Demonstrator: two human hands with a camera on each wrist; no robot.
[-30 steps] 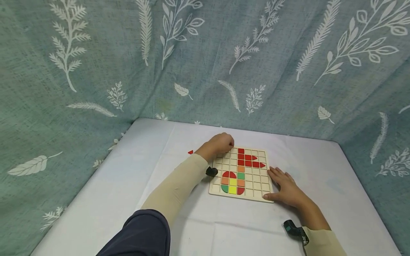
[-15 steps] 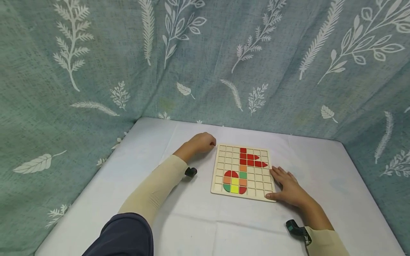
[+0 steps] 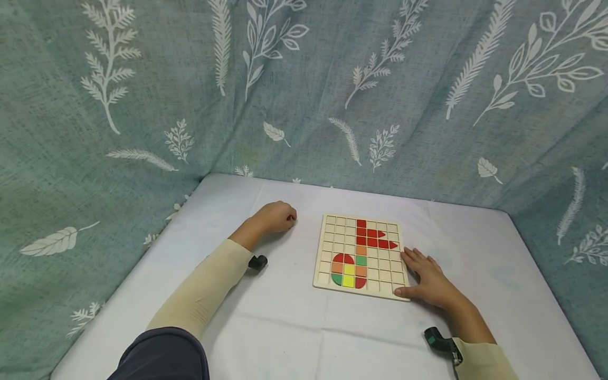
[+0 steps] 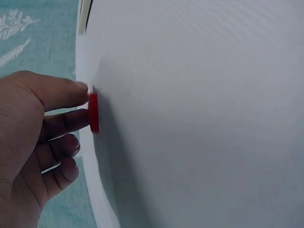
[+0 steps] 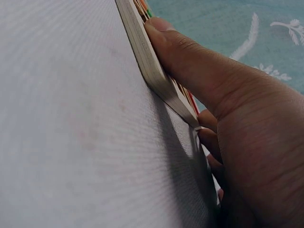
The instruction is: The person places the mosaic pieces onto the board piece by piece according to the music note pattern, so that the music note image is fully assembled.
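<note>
A wooden grid board lies flat on the white table, with red, orange, green and yellow pieces set in some of its squares. To its left my left hand is low over the table, well apart from the board. In the left wrist view, the thumb and index finger of this hand pinch a small red piece, seen edge-on; its full shape is hidden. My right hand rests along the board's right edge with fingers fairly straight. Its thumb lies on the board's near right corner.
A white cloth covers the table. Behind it and at the sides hangs a green leaf-patterned curtain. A small black camera sits at the left wrist and another black camera at the right.
My left hand has moved left, from over the board's far left corner to the table beside it. The loose red triangle there no longer shows in the head view. My right hand stays put.
</note>
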